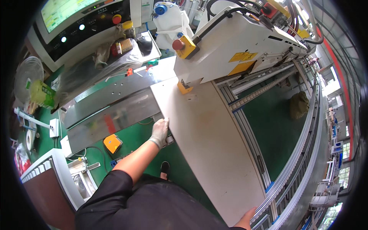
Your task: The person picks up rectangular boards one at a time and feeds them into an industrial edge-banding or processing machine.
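Together our hands steady a long pale board (207, 153) lying on the machine's roller track (268, 168). Our gloved left hand (159, 132) curls over its left edge, while our bare right hand (246, 218) grips the near corner, spread wide so the panel stays square under the white machine head (237, 42).

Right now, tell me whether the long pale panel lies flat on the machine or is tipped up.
Flat. The panel lies along the conveyor rails, left hand on its edge, right hand at its near end.
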Demonstrator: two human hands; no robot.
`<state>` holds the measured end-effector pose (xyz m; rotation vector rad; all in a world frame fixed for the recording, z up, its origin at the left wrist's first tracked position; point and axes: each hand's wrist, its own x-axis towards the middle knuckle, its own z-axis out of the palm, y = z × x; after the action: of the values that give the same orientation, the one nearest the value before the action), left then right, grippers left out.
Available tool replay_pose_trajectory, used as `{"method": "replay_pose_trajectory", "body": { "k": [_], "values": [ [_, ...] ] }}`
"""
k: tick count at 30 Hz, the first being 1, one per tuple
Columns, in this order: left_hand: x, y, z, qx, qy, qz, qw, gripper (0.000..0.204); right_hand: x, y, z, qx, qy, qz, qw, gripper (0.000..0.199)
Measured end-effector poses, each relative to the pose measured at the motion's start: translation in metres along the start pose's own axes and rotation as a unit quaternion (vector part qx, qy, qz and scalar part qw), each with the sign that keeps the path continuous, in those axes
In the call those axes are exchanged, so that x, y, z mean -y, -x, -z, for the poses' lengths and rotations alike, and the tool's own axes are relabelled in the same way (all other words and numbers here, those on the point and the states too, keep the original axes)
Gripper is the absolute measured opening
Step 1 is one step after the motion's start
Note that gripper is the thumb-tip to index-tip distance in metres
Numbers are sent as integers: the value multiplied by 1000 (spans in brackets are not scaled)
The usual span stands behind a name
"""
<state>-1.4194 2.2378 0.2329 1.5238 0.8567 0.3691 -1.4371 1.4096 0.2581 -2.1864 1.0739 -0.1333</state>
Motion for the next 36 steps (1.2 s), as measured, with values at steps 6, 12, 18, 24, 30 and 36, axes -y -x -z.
{"method": "replay_pose_trajectory", "body": {
  "k": [6, 12, 18, 24, 30, 36],
  "values": [
    [-19, -41, -40, -13, -225, -214, 950, 31, 130, 83, -68, -232, 311, 207, 898, 70],
    [-24, 0, -11, 100, -399, -241, 879, 25, 204, 244, -194, -13, 29, 583, 812, 52],
    [-21, 191, 93, -14, -578, -217, 787, 74, 199, 444, -256, 595, -46, 648, 474, 36],
    [24, 429, 228, -123, -445, 56, 885, 65, 61, 344, -395, 658, 270, 556, 431, 37],
    [184, 770, 280, -421, -118, 495, 751, 43, 90, 240, -409, 569, 118, -12, 814, 26],
    [188, 893, 293, -457, -322, 404, 724, 36, 11, 235, -383, 604, 197, 179, 751, 28]
  ]
}}
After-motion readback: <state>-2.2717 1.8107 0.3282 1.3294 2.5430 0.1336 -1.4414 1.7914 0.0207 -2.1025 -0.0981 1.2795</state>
